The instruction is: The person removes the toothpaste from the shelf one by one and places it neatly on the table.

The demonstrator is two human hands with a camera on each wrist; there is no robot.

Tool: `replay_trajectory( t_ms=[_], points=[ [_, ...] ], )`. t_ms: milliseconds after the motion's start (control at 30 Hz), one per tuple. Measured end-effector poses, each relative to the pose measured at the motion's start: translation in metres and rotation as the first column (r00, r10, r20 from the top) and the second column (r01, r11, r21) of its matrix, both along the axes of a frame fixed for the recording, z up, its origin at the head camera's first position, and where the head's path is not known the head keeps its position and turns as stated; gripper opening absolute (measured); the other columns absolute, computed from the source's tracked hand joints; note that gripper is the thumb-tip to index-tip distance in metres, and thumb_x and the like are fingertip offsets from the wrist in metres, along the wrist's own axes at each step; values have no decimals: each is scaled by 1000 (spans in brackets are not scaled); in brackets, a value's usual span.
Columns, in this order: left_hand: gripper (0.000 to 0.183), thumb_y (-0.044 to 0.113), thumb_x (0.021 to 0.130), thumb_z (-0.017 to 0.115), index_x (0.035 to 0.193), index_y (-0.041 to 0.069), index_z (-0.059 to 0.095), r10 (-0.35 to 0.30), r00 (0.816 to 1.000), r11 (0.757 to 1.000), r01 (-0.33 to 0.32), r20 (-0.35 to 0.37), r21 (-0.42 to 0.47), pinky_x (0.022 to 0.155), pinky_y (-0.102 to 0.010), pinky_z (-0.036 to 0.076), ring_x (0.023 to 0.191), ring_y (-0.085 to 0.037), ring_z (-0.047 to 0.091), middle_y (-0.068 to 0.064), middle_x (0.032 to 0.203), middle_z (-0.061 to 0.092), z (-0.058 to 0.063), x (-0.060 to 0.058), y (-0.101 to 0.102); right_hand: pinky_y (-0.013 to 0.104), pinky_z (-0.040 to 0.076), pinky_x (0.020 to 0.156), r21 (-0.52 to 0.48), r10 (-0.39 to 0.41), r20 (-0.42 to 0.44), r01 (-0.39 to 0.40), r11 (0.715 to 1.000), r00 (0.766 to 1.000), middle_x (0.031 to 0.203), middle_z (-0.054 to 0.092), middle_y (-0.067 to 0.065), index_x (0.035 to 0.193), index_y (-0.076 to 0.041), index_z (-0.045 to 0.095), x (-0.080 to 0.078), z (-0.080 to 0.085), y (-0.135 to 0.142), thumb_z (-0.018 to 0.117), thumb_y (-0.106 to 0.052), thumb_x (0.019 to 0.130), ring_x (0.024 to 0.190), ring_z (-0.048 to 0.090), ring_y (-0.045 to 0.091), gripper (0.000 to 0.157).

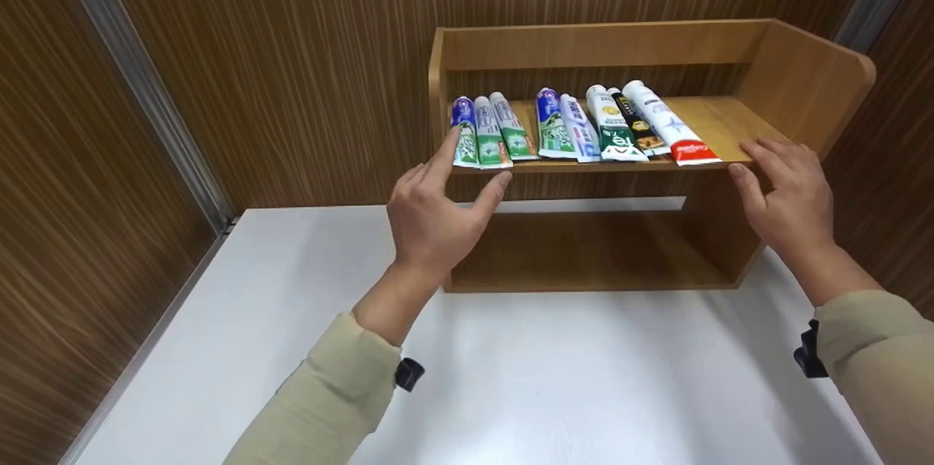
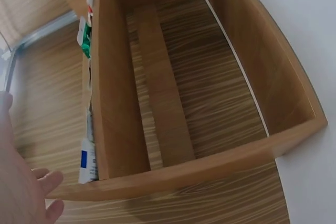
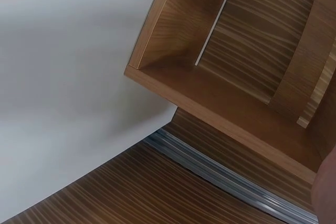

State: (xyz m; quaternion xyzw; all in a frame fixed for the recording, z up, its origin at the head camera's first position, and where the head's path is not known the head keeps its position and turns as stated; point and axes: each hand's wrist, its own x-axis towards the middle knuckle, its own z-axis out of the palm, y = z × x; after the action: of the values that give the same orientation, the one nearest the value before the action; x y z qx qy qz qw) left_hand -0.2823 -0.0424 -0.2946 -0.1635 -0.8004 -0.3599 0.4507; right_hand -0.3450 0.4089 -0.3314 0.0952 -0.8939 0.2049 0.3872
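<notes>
Several toothpaste tubes [image 1: 556, 125] lie side by side on the upper board of a wooden shelf [image 1: 584, 167], caps toward the back. My left hand [image 1: 438, 213] is at the shelf's left end with fingers spread. Its index finger overlaps the leftmost blue-and-green tube [image 1: 465, 147] in the head view, and the thumb points toward the board's front edge. At the right end, my right hand [image 1: 788, 191] rests its fingers on the upper board, thumb at the front edge. Nearest to it lies a white Colgate tube [image 1: 665, 118] with a red end.
The shelf stands on a white table [image 1: 584, 363] against a striped wood-grain wall [image 1: 292, 71]. Its lower compartment [image 1: 569, 246] is open at the front. Tall wooden side panels [image 1: 817, 78] bound the shelf. Another wood-grain wall [image 1: 87, 195] rises at left.
</notes>
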Motion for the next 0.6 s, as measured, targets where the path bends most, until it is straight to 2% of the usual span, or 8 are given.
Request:
replay_trajectory(
  t_ms=[67, 133, 200, 400, 600],
  points=[
    [74, 58, 83, 67, 138, 9, 56, 8, 1000, 1000, -8, -8, 23, 84, -32, 50, 83, -16, 66, -6, 113, 71, 0, -4, 3, 41, 11, 120, -4, -3, 2, 3, 1000, 1000, 143, 51, 13, 139, -15, 56, 0, 0, 0, 56, -34, 98, 135, 39, 33, 45],
    [72, 57, 83, 68, 137, 10, 57, 13, 1000, 999, -13, -4, 43, 86, -33, 50, 92, -17, 68, -6, 113, 71, -2, -8, 6, 42, 11, 120, -9, -5, 3, 5, 1000, 1000, 143, 50, 12, 139, -15, 55, 1, 0, -1, 56, -34, 98, 136, 39, 32, 45],
    [71, 55, 84, 69, 138, 11, 57, 11, 1000, 998, -12, 6, 57, 84, -32, 50, 97, -18, 67, -6, 116, 70, -4, -12, 7, 42, 11, 120, -12, -8, 0, 8, 1000, 1000, 143, 50, 12, 139, -16, 56, 0, 0, 0, 56, -34, 98, 136, 39, 32, 45],
    [71, 55, 84, 69, 140, 14, 55, 15, 998, 997, -19, 56, 74, 75, -27, 53, 95, -18, 67, -3, 126, 65, -11, -22, 9, 41, 11, 120, -6, -12, -18, 11, 1000, 1000, 142, 52, 13, 137, -15, 57, -2, -1, 0, 57, -35, 98, 135, 40, 32, 44],
    [70, 54, 85, 68, 138, 11, 56, 51, 993, 998, -56, 108, 40, 81, -26, 54, 115, -17, 61, -1, 135, 59, -12, -30, 10, 41, 10, 120, -8, -19, -16, 19, 1000, 1000, 142, 52, 12, 138, -16, 57, -2, -2, -1, 57, -35, 98, 136, 40, 30, 45]
  ],
)
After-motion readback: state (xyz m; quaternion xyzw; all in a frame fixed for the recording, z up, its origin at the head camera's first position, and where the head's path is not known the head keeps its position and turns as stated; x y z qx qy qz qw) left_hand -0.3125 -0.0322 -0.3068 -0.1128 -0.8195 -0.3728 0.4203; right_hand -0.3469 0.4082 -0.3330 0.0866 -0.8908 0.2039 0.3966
